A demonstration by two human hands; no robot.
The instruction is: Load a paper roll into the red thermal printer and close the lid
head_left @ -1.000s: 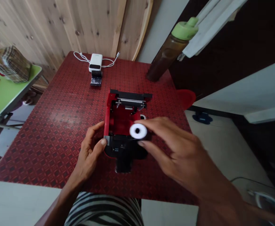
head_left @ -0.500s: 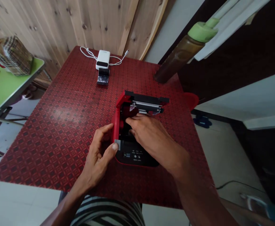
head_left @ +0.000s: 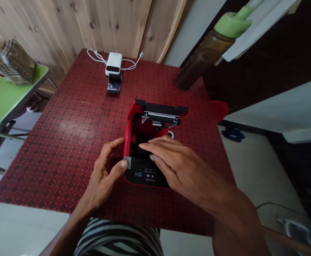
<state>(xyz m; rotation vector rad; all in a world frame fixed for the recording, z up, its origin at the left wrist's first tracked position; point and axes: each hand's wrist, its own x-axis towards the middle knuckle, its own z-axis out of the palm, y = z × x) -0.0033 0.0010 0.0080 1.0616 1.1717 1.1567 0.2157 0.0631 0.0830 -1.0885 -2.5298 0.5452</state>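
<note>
A red and black label printer point(head_left: 147, 176) lies on the table with its lid point(head_left: 160, 108) raised toward the far side. My left hand point(head_left: 106, 174) steadies its left front corner, thumb on the black top panel by a grey patch, fingers along the red side wall. Over the dark inner compartment, my right hand point(head_left: 182, 161) has its fingers stretched out, fingertips at the inside; no held object shows. It hides the printer's right part. Just beyond that hand, a white ring-shaped piece point(head_left: 171, 134), perhaps a roll end, peeks out at the printer's right side.
A white power bank point(head_left: 114, 62) with a white cable point(head_left: 130, 67) and a small black curled strip point(head_left: 114, 84) are at the back of the red table point(head_left: 72, 142). A brown bottle point(head_left: 207, 51) with a green cap stands at the back right. A green table point(head_left: 4, 96) is leftward.
My right hand has drawn back from deeper inside the compartment, toward me and to the right. The white ring-shaped piece now shows. My left hand keeps its hold.
</note>
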